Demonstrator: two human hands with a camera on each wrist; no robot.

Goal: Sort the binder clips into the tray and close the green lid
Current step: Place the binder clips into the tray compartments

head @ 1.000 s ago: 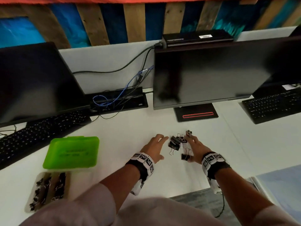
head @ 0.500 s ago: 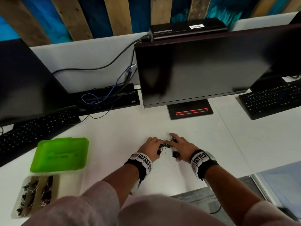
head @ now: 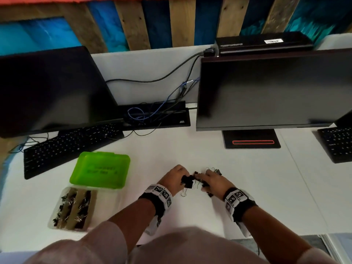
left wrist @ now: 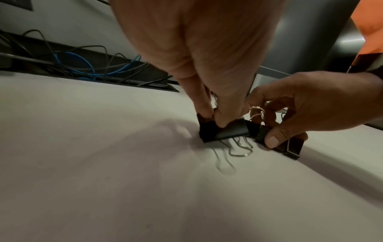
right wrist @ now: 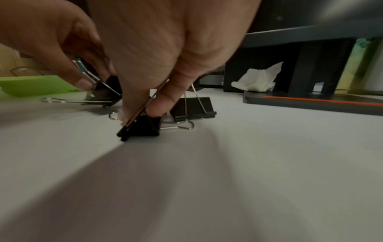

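Several black binder clips (head: 187, 183) lie bunched on the white desk between my hands. My left hand (head: 182, 178) pinches two of them against the desk; the left wrist view shows its fingertips (left wrist: 204, 112) on the black clips (left wrist: 221, 131). My right hand (head: 202, 180) pinches another clip (right wrist: 143, 126) by its wire handle, and one more clip (right wrist: 193, 108) stands just behind it. The open green lid (head: 100, 171) lies to the left, joined to the clear tray (head: 57, 224), which holds many clips.
Two dark monitors (head: 272, 92) stand at the back, one with a red-lined base (head: 252, 141). Black keyboards (head: 62, 147) sit at the left and far right. A cable trough (head: 156, 115) runs between the monitors. A crumpled tissue (right wrist: 259, 78) lies by the right monitor stand.
Both hands have closed in from lying spread around the clips and now pinch them. The clips are gathered tighter between the two hands.
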